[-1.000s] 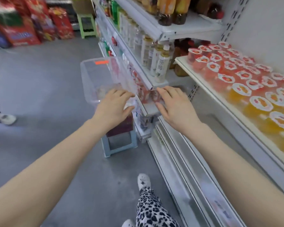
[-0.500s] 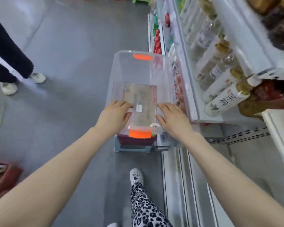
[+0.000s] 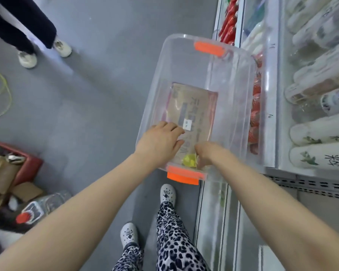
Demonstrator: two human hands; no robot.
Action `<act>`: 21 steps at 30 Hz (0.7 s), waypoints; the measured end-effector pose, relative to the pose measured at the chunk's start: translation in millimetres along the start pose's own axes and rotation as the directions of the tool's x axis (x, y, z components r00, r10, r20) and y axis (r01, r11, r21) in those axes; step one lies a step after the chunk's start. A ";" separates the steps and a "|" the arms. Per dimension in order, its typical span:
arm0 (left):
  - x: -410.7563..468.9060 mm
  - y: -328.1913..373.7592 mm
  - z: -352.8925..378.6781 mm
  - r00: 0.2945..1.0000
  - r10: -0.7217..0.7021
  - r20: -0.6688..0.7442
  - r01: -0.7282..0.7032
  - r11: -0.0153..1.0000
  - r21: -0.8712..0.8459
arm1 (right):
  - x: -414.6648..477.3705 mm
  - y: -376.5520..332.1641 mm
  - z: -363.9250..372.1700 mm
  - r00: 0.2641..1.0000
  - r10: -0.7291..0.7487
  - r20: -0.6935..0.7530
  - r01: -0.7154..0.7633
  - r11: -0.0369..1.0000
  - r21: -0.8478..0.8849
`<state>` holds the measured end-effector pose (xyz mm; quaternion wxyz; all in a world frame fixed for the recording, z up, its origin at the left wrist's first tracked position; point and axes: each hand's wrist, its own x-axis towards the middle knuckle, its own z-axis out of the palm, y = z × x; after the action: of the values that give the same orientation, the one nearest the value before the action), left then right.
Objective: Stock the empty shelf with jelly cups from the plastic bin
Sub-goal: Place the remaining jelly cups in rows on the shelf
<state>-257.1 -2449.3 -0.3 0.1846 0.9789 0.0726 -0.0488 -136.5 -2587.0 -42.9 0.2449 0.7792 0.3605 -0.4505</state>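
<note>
- A red crate [image 3: 28, 165] with cardboard sits at 8 o'clock in the view, with a large clear bottle [image 3: 39, 207] with an orange cap lying just below it.
- Another person's dark-trousered legs [image 3: 24, 24] and white shoes stand at 10 o'clock on the grey floor [image 3: 98, 79].
- The left hand [image 3: 160, 142] reaches over the near left rim of the plastic bin [image 3: 152, 94]. Its fingers are loosely extended towards 1 o'clock and hold nothing.
- The wearer's leopard-print trousers [image 3: 174, 241] and white clogs [image 3: 167, 192] are at 6 o'clock.
- The clear bin fills the centre and has an orange latch at each end. A brown carton [image 3: 196, 106] shows through its base.
- One yellow jelly cup [image 3: 189, 160] lies inside the bin at its 6 o'clock end, against the near wall.
- The right hand [image 3: 208, 154] dips into the bin at the cup's 3 o'clock side and touches it, fingers curled downward. The fingertips are hidden, so I cannot tell whether it grips the cup.
- Red strawberry-patterned packs [image 3: 254, 114] show past the bin's right wall.
- White bottles [image 3: 321, 133] lie in rows on the shelving [image 3: 272, 94] at 3 o'clock.
</note>
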 end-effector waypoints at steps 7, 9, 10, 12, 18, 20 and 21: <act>0.1 1.8 -2.7 0.999 0.012 0.045 -0.013 1.000 0.027 | -28.3 16.5 -18.9 0.886 -0.011 -0.464 0.030 0.999 0.033; 4.1 4.7 -4.6 0.994 0.025 0.109 -0.031 0.998 0.060 | -40.3 28.4 -32.7 0.781 -0.041 -0.624 0.058 0.998 0.007; 7.8 7.0 -4.5 0.988 0.030 0.149 -0.043 0.995 0.086 | -45.5 35.1 -38.9 0.720 -0.057 -0.692 0.065 0.998 -0.014; 20.6 12.1 -0.7 0.972 0.032 0.232 -0.070 0.985 0.158 | -53.5 48.7 -46.3 0.604 -0.070 -0.794 0.076 0.997 -0.030; 65.7 34.8 44.9 0.790 0.088 0.607 -0.239 0.955 0.174 | -52.4 63.4 -31.8 0.424 -0.018 -0.906 0.279 0.954 0.111; 73.7 37.9 63.8 0.718 0.105 0.688 -0.243 0.964 0.107 | -49.5 66.3 -24.1 0.423 -0.012 -0.906 0.313 0.940 0.133; 76.9 38.8 70.4 0.681 0.109 0.724 -0.238 0.968 0.078 | -48.2 67.9 -22.0 0.428 -0.012 -0.904 0.312 0.941 0.135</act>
<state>-180.0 -2501.5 -61.2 0.1201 0.8970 -0.1024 -0.4129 -87.9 -2630.0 13.7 -0.1402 0.8857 0.4407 -0.0407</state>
